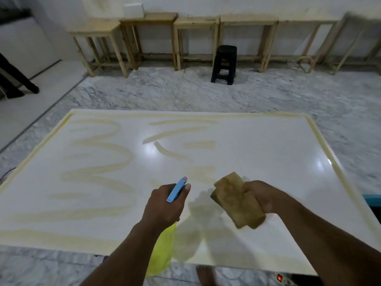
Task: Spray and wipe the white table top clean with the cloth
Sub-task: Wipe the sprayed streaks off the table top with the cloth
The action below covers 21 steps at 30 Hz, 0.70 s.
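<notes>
Left hand (165,203): fingers curled round the neck of a yellow plastic spray bottle with a blue trigger head and pink nozzle tip (176,190). The thumb lies along the head. It is held over the near-middle of the white rectangular table top (268,151), nozzle aimed away toward the far edge. Likely so that mist falls on the streaked part ahead and not on the person.

Right hand (261,196): fingers closed round a folded tan-brown cloth (237,201), gripped at one end with the free end toward the near edge. It hangs over the near-right part of the top, beside the bottle. The shadow beneath suggests it is lifted clear, ready to come down once spray is laid.

Table top: pale yellow powdery smears (99,162) loop across the left half and far middle, with a line along the rim. The right side reads cleaner and glossy. Judgement: wiping only partly done.

Beyond the far edge: a black plastic stool (224,62) and a row of bare wooden tables (148,38) against the wall.

Hard to make out:
- Left wrist and forearm cover most of the bottle's body.
- Trigger finger not visible; cannot tell if it is squeezing. No mist seen.
- Cloth and right hand are blurred.
- Near-right corner of the top is cut off behind the right forearm.
- A bare foot (204,275) shows below the near edge.
</notes>
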### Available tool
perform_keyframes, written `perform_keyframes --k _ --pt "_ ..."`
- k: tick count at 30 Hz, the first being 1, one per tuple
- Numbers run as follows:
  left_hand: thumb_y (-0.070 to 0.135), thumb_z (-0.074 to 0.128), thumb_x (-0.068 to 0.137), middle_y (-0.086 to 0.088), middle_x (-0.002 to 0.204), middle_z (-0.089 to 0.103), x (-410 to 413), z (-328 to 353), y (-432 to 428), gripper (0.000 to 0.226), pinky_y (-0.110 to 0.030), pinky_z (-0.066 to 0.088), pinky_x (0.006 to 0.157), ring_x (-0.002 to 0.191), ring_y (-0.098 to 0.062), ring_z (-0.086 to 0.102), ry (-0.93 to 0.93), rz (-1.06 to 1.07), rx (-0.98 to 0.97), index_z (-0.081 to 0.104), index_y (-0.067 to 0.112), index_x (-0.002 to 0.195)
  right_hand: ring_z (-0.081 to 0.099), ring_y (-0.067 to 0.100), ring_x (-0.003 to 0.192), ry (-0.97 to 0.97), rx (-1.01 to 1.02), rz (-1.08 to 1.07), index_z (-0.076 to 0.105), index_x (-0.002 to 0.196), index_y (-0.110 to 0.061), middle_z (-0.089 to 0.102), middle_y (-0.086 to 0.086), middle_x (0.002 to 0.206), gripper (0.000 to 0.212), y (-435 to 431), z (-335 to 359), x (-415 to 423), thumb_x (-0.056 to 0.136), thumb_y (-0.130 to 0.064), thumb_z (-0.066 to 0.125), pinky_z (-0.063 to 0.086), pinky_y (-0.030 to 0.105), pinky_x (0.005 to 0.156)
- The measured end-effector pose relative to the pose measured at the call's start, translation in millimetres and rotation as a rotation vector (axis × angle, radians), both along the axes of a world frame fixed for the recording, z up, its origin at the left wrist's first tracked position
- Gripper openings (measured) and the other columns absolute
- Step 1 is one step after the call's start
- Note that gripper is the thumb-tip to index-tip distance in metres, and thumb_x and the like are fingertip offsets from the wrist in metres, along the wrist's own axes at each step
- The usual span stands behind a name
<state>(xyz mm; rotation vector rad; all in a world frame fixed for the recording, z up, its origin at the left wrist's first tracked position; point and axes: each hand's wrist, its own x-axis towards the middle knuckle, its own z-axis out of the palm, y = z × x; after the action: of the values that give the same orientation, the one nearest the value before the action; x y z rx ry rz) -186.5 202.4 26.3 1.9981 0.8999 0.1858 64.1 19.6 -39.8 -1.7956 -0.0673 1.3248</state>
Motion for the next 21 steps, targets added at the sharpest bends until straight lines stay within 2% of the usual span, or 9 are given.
perform_keyframes --k 3,5,9,11,13,15,17,19,21 --pt "0.056 0.060 0.103 0.012 0.071 0.075 33 0 30 0.033 -0.047 0.067 0.065 0.049 -0.021 0.070 -0.028 -0.003 -0.002 0.070 0.025 0.098 0.066 0.040 0.111 0.114 -0.033 0.081 0.062 0.122 0.001 0.070 0.023 0.118 0.036 35 10 49 0.088 -0.009 0.060 0.053 0.047 0.092" --pt "0.067 0.060 0.098 0.000 0.070 0.072 56 -2 53 0.052 -0.053 0.066 0.064 0.060 -0.033 0.071 -0.046 0.010 -0.004 0.075 0.017 0.099 0.066 0.039 0.110 0.060 -0.070 0.143 0.060 0.125 0.002 0.070 0.023 0.117 0.035 76 19 87 0.090 -0.004 0.057 0.054 0.048 0.092" --pt "0.085 0.047 0.084 -0.017 0.075 0.067 98 -16 95 0.080 -0.059 0.063 0.065 0.066 -0.040 0.067 -0.039 -0.009 0.034 0.074 0.011 0.097 0.061 0.037 0.107 -0.338 -0.236 0.223 0.053 0.129 0.003 0.060 0.021 0.122 0.038 174 34 177 0.092 -0.006 0.056 0.052 0.049 0.094" --pt "0.085 0.048 0.085 -0.015 0.068 0.060 117 -23 115 0.079 -0.059 0.064 0.065 0.062 -0.040 0.063 -0.044 -0.016 0.009 0.074 0.010 0.094 0.058 0.029 0.090 -0.603 -0.224 0.291 0.057 0.124 -0.002 0.059 0.016 0.112 0.032 227 39 214 0.093 -0.012 0.055 0.049 0.034 0.077" --pt "0.085 0.049 0.086 -0.004 0.058 0.051 129 -30 128 0.077 -0.058 0.065 0.066 0.054 -0.028 0.056 -0.038 -0.014 0.003 0.075 0.013 0.098 0.054 0.027 0.080 -0.853 -0.222 0.382 0.063 0.108 -0.011 0.061 0.015 0.105 0.019 271 41 236 0.093 -0.012 0.051 0.038 0.029 0.062" --pt "0.085 0.049 0.086 0.006 0.057 0.049 134 -36 139 0.077 -0.058 0.065 0.067 0.055 -0.022 0.053 -0.030 0.007 0.003 0.076 0.016 0.104 0.058 0.033 0.097 -1.001 -0.234 0.488 0.063 0.118 -0.019 0.062 0.015 0.121 0.032 305 25 247 0.091 -0.010 0.047 0.041 0.030 0.072" --pt "0.087 0.048 0.084 0.006 0.057 0.049 134 -46 149 0.081 -0.059 0.064 0.067 0.057 -0.032 0.057 -0.018 0.032 0.001 0.075 0.013 0.105 0.053 0.033 0.121 -1.003 -0.238 0.581 0.054 0.138 -0.023 0.053 0.010 0.140 0.046 327 -9 249 0.094 -0.012 0.044 0.045 0.038 0.095" --pt "0.085 0.049 0.085 0.000 0.061 0.057 129 -53 155 0.080 -0.060 0.063 0.065 0.059 -0.036 0.061 -0.020 0.053 -0.004 0.074 0.011 0.097 0.042 0.032 0.136 -0.974 -0.313 0.680 0.045 0.146 -0.024 0.044 0.005 0.149 0.051 327 -51 231 0.095 -0.022 0.036 0.036 0.042 0.111" --pt "0.083 0.051 0.086 -0.010 0.078 0.073 120 -59 157 0.074 -0.060 0.061 0.063 0.061 -0.038 0.066 -0.013 0.063 0.006 0.070 0.012 0.085 0.036 0.031 0.141 -1.087 -0.348 0.670 0.044 0.147 -0.027 0.041 0.005 0.153 0.059 316 -87 205 0.091 -0.030 0.028 0.031 0.046 0.114"
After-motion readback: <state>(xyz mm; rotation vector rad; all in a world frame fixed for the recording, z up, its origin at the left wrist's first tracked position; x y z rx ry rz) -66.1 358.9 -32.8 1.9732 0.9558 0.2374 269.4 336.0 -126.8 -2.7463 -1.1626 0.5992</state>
